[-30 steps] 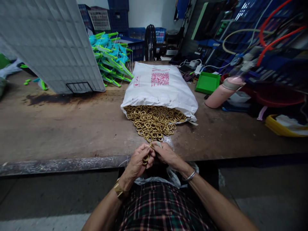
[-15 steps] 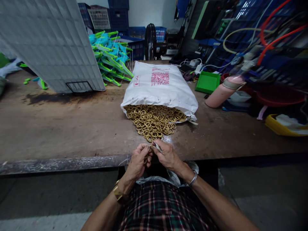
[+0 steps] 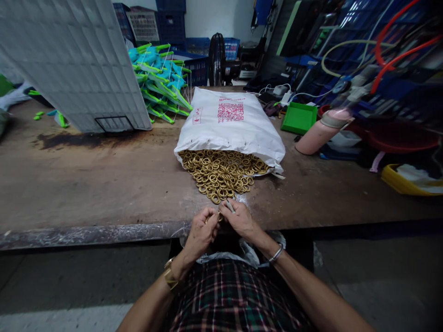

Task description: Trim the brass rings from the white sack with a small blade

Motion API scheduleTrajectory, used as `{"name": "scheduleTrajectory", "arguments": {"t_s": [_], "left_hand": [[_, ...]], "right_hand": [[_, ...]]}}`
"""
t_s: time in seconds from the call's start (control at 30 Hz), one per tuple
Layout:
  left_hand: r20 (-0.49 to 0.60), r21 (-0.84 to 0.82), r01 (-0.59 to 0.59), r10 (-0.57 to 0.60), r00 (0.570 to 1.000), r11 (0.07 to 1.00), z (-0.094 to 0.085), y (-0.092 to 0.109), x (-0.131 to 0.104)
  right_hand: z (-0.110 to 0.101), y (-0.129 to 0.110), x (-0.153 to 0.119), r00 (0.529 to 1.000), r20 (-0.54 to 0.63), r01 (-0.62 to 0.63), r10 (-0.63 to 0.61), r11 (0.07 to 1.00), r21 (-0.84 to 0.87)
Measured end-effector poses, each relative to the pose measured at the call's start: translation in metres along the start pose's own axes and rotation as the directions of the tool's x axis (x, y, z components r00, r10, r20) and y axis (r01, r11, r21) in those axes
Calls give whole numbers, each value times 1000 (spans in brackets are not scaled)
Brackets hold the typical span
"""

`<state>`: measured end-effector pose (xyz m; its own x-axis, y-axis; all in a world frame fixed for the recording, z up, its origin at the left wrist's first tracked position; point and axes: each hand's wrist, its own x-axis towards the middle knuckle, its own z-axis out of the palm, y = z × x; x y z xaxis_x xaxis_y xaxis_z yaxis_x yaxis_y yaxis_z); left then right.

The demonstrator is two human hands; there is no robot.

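Gold-coloured rings (image 3: 221,173) spill from the mouth of a white sack (image 3: 231,120) onto the brown table (image 3: 104,184). At the table's front edge, just below the pile, my left hand (image 3: 203,230) pinches a gold ring (image 3: 207,220). Close beside it on the right, my right hand (image 3: 242,220) is closed on a small pale tool (image 3: 230,207), whose full shape is hidden by the fingers. Another ring shows between the fingertips of both hands.
A grey ribbed panel (image 3: 86,64) leans at the left, with green and blue plastic parts (image 3: 161,83) behind it. To the right are a green tray (image 3: 299,118), a pink cylinder (image 3: 314,137) and a yellow basket (image 3: 404,182).
My left hand has turned slightly and its fingers have shifted on the ring. The pale tool in my right hand is tilted more upright. The sack and pile look the same.
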<state>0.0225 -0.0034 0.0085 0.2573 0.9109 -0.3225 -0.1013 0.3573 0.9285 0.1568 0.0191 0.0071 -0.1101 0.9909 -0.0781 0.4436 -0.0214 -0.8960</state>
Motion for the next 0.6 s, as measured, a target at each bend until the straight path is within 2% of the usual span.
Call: {"name": "scheduleTrajectory", "arguments": {"t_s": [0.1,0.2,0.3,0.47,0.6], "left_hand": [[64,-106,80,-74,995,991,-1,0,1],[73,-163,72,-61,995,984,0,0,0],[47,-193,56,-47,998,980,3,1,0],[-2,-150,38,-39,999,988,4,-1,2],[-22,-87,7,-9,1000,996,2,-4,3]], "right_hand": [[-1,-2,-1,999,-16,39,-40,997,-61],[-5,-5,-1,999,-10,36,-36,997,-62],[-9,-2,-4,999,-26,43,-48,985,-166],[-8,9,-11,978,140,195,-153,908,-372],[-5,9,-13,974,184,208,-133,851,-483]]}}
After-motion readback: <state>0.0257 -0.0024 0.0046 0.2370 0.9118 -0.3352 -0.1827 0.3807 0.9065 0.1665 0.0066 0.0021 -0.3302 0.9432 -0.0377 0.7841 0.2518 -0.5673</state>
